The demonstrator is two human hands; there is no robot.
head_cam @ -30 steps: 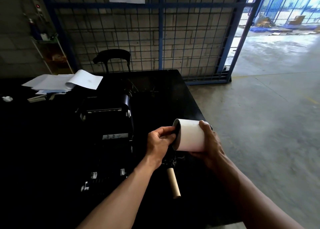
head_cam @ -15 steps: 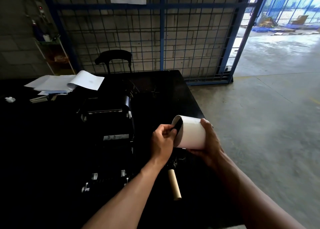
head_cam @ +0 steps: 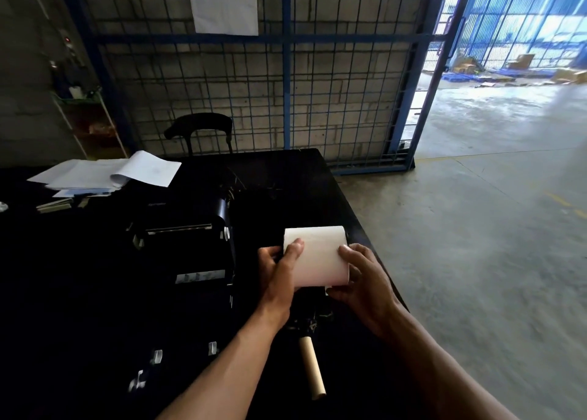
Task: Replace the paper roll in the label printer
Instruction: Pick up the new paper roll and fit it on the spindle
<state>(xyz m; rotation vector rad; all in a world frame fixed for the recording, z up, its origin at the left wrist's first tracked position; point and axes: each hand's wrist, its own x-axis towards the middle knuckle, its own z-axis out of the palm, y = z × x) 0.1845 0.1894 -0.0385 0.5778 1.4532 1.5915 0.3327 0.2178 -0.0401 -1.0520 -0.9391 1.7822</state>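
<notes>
Held a white paper roll (head_cam: 317,256) up above the black table (head_cam: 305,181), just right of the open black printer (head_cam: 187,248). Left hand (head_cam: 278,276) curled round its left end, thumb pressed on top; right hand (head_cam: 362,280) cupped round its right end, fingers bent against the paper. Lay on the table below the hands: an empty brown cardboard tube (head_cam: 312,367).

Single view only: your head camera looks forward and down from above the black table (head_cam: 95,292), close over your forearms. Wide angle; it faces the wire fence (head_cam: 286,102), with the concrete floor (head_cam: 476,229) at right.
</notes>
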